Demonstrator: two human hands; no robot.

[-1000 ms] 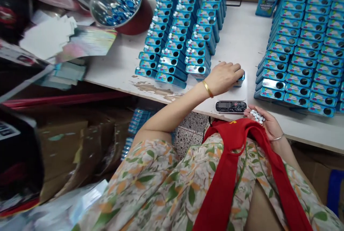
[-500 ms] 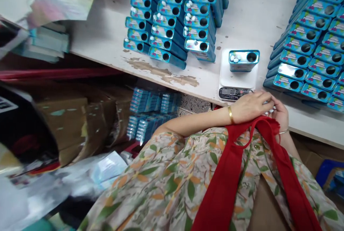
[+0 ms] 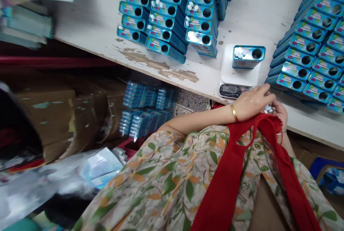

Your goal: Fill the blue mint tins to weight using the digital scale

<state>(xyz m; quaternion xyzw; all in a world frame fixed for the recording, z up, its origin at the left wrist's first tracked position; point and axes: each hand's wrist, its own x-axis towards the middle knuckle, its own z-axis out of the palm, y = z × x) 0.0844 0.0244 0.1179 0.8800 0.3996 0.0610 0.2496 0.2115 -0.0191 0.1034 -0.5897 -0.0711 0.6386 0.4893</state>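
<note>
My right hand [image 3: 280,113], with a thin bracelet at the wrist, is cupped around several small white candies [image 3: 268,109] close to my body. Over it lies my left hand [image 3: 252,102], wearing a gold bangle, its fingers bent together toward the candies; its fingertips are partly hidden. Just beyond the hands is a white kitchen scale [image 3: 225,73] with a lit display. An upright blue tin [image 3: 245,62] stands on its plate, with a round hole in the top and a few white candies lying beside that hole.
Rows of blue tins [image 3: 201,49] stand at the table's left, many topped with white candies. More tins [image 3: 291,82] are packed at the right. Worn paint marks the table edge [image 3: 161,70]. Below are stacked blue packs [image 3: 139,121], cardboard boxes [image 3: 56,116] and plastic bags [image 3: 53,184].
The view has shifted slightly. My left hand's fingers have lifted a little, so the candies in my right hand show more. The digits on the scale's display differ.
</note>
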